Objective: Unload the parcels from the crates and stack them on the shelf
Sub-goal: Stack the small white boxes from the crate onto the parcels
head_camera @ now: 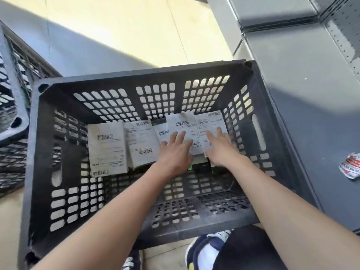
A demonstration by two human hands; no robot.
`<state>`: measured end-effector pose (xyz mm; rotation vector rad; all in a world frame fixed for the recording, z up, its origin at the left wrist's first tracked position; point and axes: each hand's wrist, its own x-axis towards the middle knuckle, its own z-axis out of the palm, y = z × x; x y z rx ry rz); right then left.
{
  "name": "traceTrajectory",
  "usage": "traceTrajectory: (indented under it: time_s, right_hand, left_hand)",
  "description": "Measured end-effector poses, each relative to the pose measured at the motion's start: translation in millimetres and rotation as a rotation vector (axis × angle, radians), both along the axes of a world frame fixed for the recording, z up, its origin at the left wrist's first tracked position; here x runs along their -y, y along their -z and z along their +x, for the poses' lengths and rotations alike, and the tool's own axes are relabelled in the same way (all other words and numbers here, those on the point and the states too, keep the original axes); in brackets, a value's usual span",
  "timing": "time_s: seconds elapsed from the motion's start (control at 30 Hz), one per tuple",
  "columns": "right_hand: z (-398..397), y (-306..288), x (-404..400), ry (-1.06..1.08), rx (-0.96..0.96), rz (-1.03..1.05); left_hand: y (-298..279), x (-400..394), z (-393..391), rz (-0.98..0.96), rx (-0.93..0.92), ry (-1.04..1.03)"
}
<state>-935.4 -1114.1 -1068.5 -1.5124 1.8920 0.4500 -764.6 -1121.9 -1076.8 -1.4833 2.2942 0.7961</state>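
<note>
Left hand (176, 152) and right hand (220, 148) laid flat, unclenched, on parcels (187, 133) in crate (136, 78); slippery labelled packs likely dropped if grasped loosely.

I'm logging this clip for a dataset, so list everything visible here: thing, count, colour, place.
crate: one, dark grey, slotted walls, centre, on the floor
parcels: about five visible, white labels with barcodes, in a row at the crate's far end
second crate: one, dark, partly seen at left edge
shelf: grey metal, right side
crumpled wrapper: one, red and white, on the shelf at right edge
floor: pale tiles, top
shoes: navy and white, bottom
left hand: fingers straight, on the parcels
right hand: blurred, fingers straight, over the rightmost parcels
</note>
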Motion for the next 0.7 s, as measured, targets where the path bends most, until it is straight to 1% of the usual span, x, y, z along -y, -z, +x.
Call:
traceTrajectory:
  time_s: [0.17,0.27,0.37,0.47,0.57,0.7]
  right_hand:
    - [3.6,17.1,0.7,-0.032,-0.036,0.032]
    - [10.7,20.9,-0.8,-0.045,-0.057,0.05]
    - [17.8,19.6,-3.5,-0.06,-0.039,0.062]
    - [18.6,17.6,-5.9,-0.04,-0.031,-0.029]
    - [15.3,20.7,-2.6,-0.009,-0.029,-0.112]
    - [10.9,28.9,-2.1,0.039,-0.004,-0.08]
  left_hand:
    - [24.7,-1.9,13.9,0.005,0.024,0.076]
    - [27.1,-1.8,25.6,-0.016,0.017,0.105]
    - [24.9,-5.1,37.2,-0.042,0.003,0.104]
    - [22.8,-7.6,46.9,-0.119,0.008,0.103]
    - [21.2,-4.4,47.3,-0.18,-0.022,0.002]
    - [23.6,-1.5,31.5,-0.125,-0.087,-0.226]
